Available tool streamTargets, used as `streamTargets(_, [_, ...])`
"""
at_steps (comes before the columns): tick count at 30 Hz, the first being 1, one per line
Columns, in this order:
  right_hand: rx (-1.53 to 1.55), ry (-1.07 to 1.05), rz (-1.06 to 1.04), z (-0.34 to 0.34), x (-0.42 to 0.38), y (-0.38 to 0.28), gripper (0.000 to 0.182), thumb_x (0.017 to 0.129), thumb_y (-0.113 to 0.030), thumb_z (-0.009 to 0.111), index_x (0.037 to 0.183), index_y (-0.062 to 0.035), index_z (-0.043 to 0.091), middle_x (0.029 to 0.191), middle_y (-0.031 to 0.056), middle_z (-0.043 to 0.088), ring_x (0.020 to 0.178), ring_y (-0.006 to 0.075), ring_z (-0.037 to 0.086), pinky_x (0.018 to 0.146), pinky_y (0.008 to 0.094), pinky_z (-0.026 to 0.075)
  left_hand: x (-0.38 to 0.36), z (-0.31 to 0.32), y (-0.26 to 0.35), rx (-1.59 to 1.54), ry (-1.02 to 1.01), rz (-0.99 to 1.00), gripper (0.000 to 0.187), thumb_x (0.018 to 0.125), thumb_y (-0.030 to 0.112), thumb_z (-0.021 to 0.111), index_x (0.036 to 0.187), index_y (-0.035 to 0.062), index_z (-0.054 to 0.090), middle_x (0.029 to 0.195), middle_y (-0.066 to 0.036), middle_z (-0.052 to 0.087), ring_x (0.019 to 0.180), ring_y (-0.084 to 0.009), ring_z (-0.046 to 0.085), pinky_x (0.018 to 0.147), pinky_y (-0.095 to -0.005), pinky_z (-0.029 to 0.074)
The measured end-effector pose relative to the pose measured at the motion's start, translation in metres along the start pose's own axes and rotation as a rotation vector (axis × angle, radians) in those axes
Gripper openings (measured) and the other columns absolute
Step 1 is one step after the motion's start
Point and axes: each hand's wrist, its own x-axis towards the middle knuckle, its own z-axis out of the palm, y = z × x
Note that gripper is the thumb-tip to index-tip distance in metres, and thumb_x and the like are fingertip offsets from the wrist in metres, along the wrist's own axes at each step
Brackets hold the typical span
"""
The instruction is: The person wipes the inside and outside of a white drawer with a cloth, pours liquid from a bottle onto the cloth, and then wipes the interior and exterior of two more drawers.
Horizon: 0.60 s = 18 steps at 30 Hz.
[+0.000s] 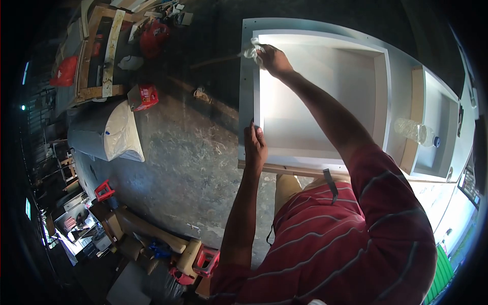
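A white tray-like box (325,91) with raised sides lies on a larger pale panel (247,96) in front of me. My right hand (276,60) is closed on a crumpled white rag (251,52) at the box's far left corner. The rag touches the rim there. Nearer to me, my left hand (255,144) grips the left side of the box, its fingers partly hidden. To the right, a clear plastic bottle (412,131) with a dark blue cap lies across the edge of a smaller box section (418,96).
A wrapped curved piece (109,133) stands on the concrete floor (188,152) to the left. Beyond it are a wooden frame (101,92) and red bags (154,38). Red stools (206,260) and brown furniture (147,229) stand at the lower left.
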Motion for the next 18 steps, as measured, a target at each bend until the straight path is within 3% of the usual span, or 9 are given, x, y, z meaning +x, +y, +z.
streamTargets(1, [0.118,0.023,0.035,0.004,-0.006,-0.003,0.032,0.091,-0.032,0.048,0.095,-0.0012,0.057,0.076,0.0182,0.062,0.070,0.0333,0.058,0.066,0.0381,0.046,0.000,-0.001,0.001,-0.003,-0.006,-0.006,0.040,0.098,0.024,0.032,0.127,-0.0026,0.037,0.100,-0.025,0.045,0.093,-0.0389,0.048,0.081,-0.0450,0.041])
streamTargets(4, [0.004,-0.122,0.100,0.013,-0.053,0.001,0.025,0.090,-0.027,0.053,0.101,-0.0051,0.059,0.079,0.0151,0.059,0.075,0.0320,0.061,0.066,0.0373,0.047,0.003,-0.001,-0.002,-0.012,-0.006,0.010,0.040,0.098,0.024,0.033,0.127,-0.0028,0.036,0.101,-0.025,0.045,0.093,-0.0388,0.048,0.082,-0.0451,0.041])
streamTargets(6, [-0.091,-0.107,-0.239,0.009,-0.084,-0.003,0.024,0.089,-0.025,0.055,0.105,-0.0066,0.058,0.084,0.0139,0.057,0.078,0.0313,0.061,0.069,0.0387,0.049,0.005,0.002,-0.005,-0.016,-0.006,0.017,0.040,0.098,0.024,0.033,0.127,-0.0029,0.036,0.101,-0.025,0.045,0.094,-0.0389,0.048,0.082,-0.0452,0.041])
streamTargets(7, [-0.113,-0.170,-0.278,0.002,-0.082,-0.001,0.025,0.089,-0.023,0.055,0.107,-0.0065,0.057,0.092,0.0142,0.056,0.079,0.0322,0.061,0.073,0.0402,0.051,0.004,0.002,-0.005,-0.006,-0.003,0.013,0.041,0.098,0.024,0.032,0.127,-0.0030,0.036,0.102,-0.025,0.045,0.094,-0.0390,0.048,0.083,-0.0451,0.041])
streamTargets(10, [-0.287,-0.104,-0.184,-0.005,-0.035,0.004,0.028,0.090,-0.028,0.051,0.107,-0.0061,0.056,0.101,0.0154,0.053,0.085,0.0346,0.060,0.072,0.0395,0.051,0.004,0.003,-0.004,0.000,0.007,0.000,0.041,0.098,0.025,0.032,0.127,-0.0031,0.037,0.102,-0.025,0.045,0.095,-0.0392,0.048,0.083,-0.0449,0.041])
streamTargets(12, [-0.251,0.202,-0.468,-0.013,0.009,0.010,0.028,0.091,-0.028,0.050,0.107,-0.0053,0.054,0.100,0.0174,0.054,0.086,0.0355,0.059,0.074,0.0409,0.050,0.005,0.003,-0.003,-0.005,0.012,-0.012,0.041,0.098,0.025,0.032,0.127,-0.0032,0.037,0.102,-0.025,0.045,0.095,-0.0393,0.048,0.083,-0.0448,0.041])
streamTargets(14, [-0.298,0.160,-0.414,-0.020,0.035,0.004,0.027,0.090,-0.026,0.051,0.106,-0.0047,0.054,0.101,0.0188,0.055,0.089,0.0353,0.058,0.077,0.0410,0.048,0.004,0.003,-0.003,0.007,0.003,-0.016,0.041,0.098,0.026,0.031,0.127,-0.0032,0.038,0.102,-0.025,0.046,0.095,-0.0395,0.048,0.083,-0.0448,0.041])
streamTargets(15, [-0.353,0.176,-0.578,-0.021,0.039,0.006,0.027,0.087,-0.026,0.055,0.103,-0.0043,0.057,0.097,0.0183,0.058,0.089,0.0342,0.057,0.076,0.0409,0.048,0.003,0.002,-0.002,0.007,0.002,-0.018,0.041,0.098,0.026,0.031,0.127,-0.0032,0.038,0.102,-0.025,0.046,0.095,-0.0395,0.048,0.083,-0.0448,0.041])
streamTargets(18, [-0.404,0.047,-0.480,-0.004,0.031,0.028,0.027,0.084,-0.027,0.059,0.098,-0.0041,0.059,0.093,0.0153,0.060,0.087,0.0326,0.057,0.074,0.0405,0.048,0.005,0.002,0.001,-0.018,0.019,-0.015,0.042,0.098,0.026,0.031,0.127,-0.0036,0.037,0.101,-0.025,0.046,0.094,-0.0394,0.049,0.082,-0.0448,0.042])
